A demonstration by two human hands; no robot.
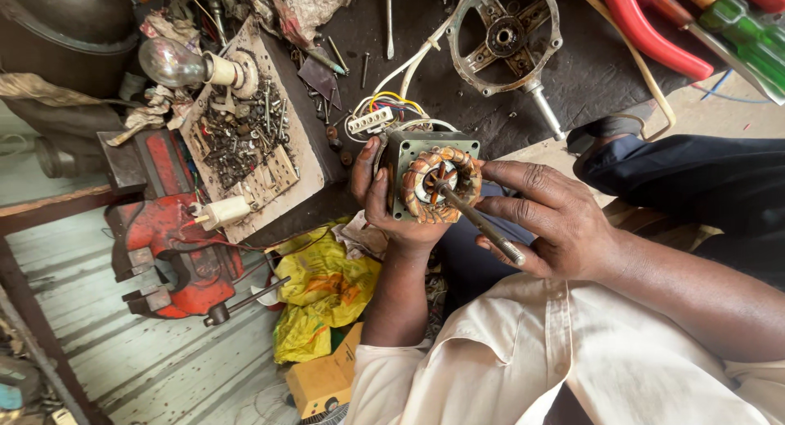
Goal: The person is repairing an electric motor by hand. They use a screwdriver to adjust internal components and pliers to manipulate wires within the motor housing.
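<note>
Left hand (391,208) cups a small electric motor (433,182) from below and behind, thumb and fingers curled round its square metal frame, holding it up over the lap just in front of the dark bench (572,73). Far left on that bench, a red vise (176,245) sits beside a wooden board (282,159) strewn with screws and carrying a bare light bulb (172,62) in its socket. Below the vise lies a crumpled yellow bag (323,290). Copper windings ring the motor's face, and coloured wires run from it up to a white terminal block (370,120). Beyond stands a round metal motor bracket (505,36). Right hand (556,224) pinches the motor's steel shaft (482,224) between thumb and fingers, partly closed. Red-handled pliers (654,32) and a green screwdriver (748,36) lie at the far right
</note>
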